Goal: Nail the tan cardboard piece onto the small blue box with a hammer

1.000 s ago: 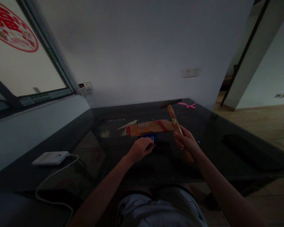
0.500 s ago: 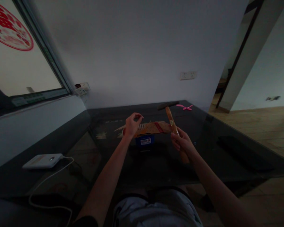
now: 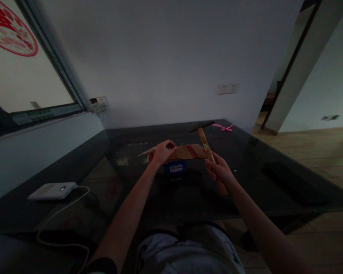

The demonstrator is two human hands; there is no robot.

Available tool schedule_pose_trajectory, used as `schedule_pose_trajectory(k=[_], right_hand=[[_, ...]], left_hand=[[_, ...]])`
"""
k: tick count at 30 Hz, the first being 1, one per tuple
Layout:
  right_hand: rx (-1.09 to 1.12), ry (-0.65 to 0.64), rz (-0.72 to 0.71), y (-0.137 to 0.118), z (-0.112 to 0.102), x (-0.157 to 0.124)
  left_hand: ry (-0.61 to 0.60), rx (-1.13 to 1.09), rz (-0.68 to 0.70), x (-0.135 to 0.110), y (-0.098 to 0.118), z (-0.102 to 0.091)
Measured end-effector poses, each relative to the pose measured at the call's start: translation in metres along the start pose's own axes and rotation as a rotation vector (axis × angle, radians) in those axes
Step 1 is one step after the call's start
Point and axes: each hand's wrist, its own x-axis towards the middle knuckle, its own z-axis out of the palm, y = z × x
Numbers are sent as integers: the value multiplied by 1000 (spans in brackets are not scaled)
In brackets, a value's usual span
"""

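My right hand is closed round the wooden handle of a hammer, whose dark head points up and away over the table. My left hand is pinched shut above the left end of a printed piece of cardboard; what it pinches is too small to make out. A small blue box with a white label sits just in front of the cardboard, between my hands. All of this lies on a dark glass table.
A white device with a white cable lies at the left of the table. A pink ribbon is at the far edge. A dark flat object lies at the right. Wall sockets and a window are behind.
My left hand left the blue box, rose with fingers pinched, then came down onto the cardboard's left end. My right hand kept the hammer raised, almost still.
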Motion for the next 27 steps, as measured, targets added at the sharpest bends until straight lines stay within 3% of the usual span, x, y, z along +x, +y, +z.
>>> schedule_pose_trajectory(k=[18, 27], right_hand=[[-44, -21, 0, -3, 5, -1], [-273, -76, 41, -43, 9, -6]], left_hand=[[-17, -146, -44, 2, -11, 4], [-32, -153, -62, 1, -9, 3]])
